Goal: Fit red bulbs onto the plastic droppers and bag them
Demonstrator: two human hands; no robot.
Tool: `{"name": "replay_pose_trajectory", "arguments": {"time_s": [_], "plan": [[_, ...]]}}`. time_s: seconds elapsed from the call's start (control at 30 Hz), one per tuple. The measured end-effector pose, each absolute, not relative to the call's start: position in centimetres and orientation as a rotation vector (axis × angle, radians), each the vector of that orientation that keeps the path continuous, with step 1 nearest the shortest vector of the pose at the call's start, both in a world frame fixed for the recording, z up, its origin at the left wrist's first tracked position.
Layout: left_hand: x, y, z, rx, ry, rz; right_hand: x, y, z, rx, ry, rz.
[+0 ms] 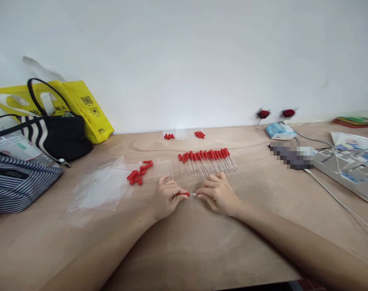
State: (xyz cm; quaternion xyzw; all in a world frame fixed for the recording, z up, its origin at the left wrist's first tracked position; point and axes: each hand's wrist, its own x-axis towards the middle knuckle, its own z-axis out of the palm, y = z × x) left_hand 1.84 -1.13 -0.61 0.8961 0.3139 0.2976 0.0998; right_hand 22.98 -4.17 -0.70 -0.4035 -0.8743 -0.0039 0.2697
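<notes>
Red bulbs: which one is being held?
The bulb in the left hand, lined up with the clear tube in the right hand; the others lie unheld.

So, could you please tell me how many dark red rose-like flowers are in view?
2: the left dark red rose-like flower and the right one, both before the white wall, near the blue-and-white packet. None looks hidden.

head cam | from the person's head | facing forward, down | tabletop point(184, 250) near, wall point(184, 60) beyond
</notes>
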Motion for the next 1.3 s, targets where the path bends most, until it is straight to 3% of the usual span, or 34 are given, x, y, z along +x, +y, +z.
{"name": "replay_pose_trajectory", "arguments": {"time_s": [0.23, 0.4, 0.53, 0.7, 1.13, 1.3], "plan": [[0.7, -0.6, 0.4, 2.704, 1.084, 0.757, 22.1, -3.6, -0.3, -1.219, -2.351, 0.108], [-3.2, 1.4, 2.2, 2.664, 1.74, 0.826, 19.4, -0.1, 0.2, -1.64, -1.947, 0.257], [-6.9, 2.9, 2.6, 2.441, 2.175, 0.639, 16.7, 3.1, 0.5, -1.877, -1.743, 0.257], [-8.3, 3.4, 2.5, 2.45, 2.184, 0.488, 14.8, 4.7, 0.4, -2.013, -1.728, 0.217], [-7.4, 5.6, 0.9, 2.356, 2.257, 0.481, 14.3, 4.7, 0.2, -1.899, -1.894, 0.003], [-7.2, 5.4, 1.0, 2.351, 2.266, 0.55, 12.6, 4.8, 0.4, -1.851, -1.967, 0.092]]}}
